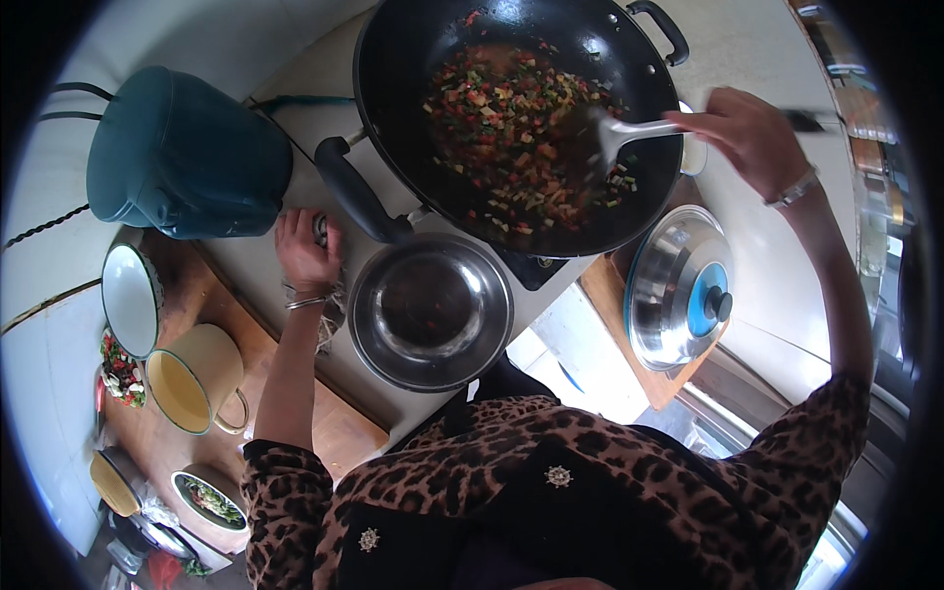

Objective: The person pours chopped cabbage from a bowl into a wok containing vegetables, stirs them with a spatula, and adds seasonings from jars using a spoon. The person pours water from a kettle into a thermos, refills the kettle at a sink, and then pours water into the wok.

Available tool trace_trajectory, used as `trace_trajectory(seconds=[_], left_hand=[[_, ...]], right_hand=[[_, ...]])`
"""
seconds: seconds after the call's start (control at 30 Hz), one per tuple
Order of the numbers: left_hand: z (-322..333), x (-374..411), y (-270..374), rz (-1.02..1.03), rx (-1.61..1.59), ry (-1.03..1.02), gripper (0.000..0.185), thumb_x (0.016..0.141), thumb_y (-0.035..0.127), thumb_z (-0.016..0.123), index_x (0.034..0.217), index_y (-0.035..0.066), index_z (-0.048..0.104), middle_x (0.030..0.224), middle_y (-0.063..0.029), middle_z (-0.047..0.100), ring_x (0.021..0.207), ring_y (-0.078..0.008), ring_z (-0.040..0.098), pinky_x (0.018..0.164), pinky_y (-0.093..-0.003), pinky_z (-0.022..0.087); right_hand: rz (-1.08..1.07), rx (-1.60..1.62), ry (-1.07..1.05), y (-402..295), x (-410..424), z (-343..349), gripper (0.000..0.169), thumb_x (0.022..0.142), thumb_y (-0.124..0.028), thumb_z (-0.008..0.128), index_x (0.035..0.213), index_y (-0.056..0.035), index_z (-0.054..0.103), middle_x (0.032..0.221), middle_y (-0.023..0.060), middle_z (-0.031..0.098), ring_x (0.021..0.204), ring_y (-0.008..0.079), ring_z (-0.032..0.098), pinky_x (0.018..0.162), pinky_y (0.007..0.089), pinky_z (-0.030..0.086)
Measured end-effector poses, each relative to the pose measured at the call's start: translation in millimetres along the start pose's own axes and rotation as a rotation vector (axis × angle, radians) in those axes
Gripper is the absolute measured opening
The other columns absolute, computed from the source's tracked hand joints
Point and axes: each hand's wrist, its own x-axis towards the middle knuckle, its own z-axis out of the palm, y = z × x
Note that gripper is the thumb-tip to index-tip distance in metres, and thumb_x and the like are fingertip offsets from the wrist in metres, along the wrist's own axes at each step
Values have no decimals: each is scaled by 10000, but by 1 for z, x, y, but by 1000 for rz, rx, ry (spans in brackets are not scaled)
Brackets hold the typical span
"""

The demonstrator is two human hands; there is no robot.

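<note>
My right hand (748, 144) grips the handle of a metal spatula (634, 133), slightly blurred, whose blade is in a large black wok (398, 110). Chopped vegetables (516, 140), red, green and pale, lie in brownish liquid inside the wok. My left hand (310, 247) rests on the counter left of the wok's near handle (361, 192), its fingers curled on a crumpled greyish cloth (333, 313), partly hidden under the hand and wrist. Just right of that hand stands a shiny metal bowl (431, 313) with a little dark residue in it.
A teal appliance (192, 155) stands at upper left. On a wooden board (346, 428) are a yellow enamel mug (195, 376), a white enamel bowl (131, 299), chopped vegetables (124, 372) and a bowl of greens (210, 503). A metal lid (675, 295) with a blue-ringed knob lies at right.
</note>
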Motion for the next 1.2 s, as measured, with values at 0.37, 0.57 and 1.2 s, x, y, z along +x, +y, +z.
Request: trace_trajectory(seconds=[0.37,0.57,1.2], left_hand=[[0,2,4,13,-6,15,167,765,198,595,841,50,578,826,-138,551,816,-351,518,751,-428,425],[-3,2,1,23,5,23,169,766,197,594,845,49,574,836,-137,549,829,-355,518,755,-428,426],[0,-3,3,36,-6,36,161,776,191,581,850,49,574,837,-145,554,826,-364,513,762,-431,419]], right_hand=[[469,25,-185,-19,-36,43,235,839,-185,608,1058,-248,663,763,58,585,739,208,601,681,340,484],[495,579,193,5,1,49,255,868,-162,581,1105,-233,645,894,98,664,817,247,621,725,335,492],[544,194,301,-81,-57,66,223,809,-108,629,1026,-145,667,972,73,653,892,260,615,802,350,502]])
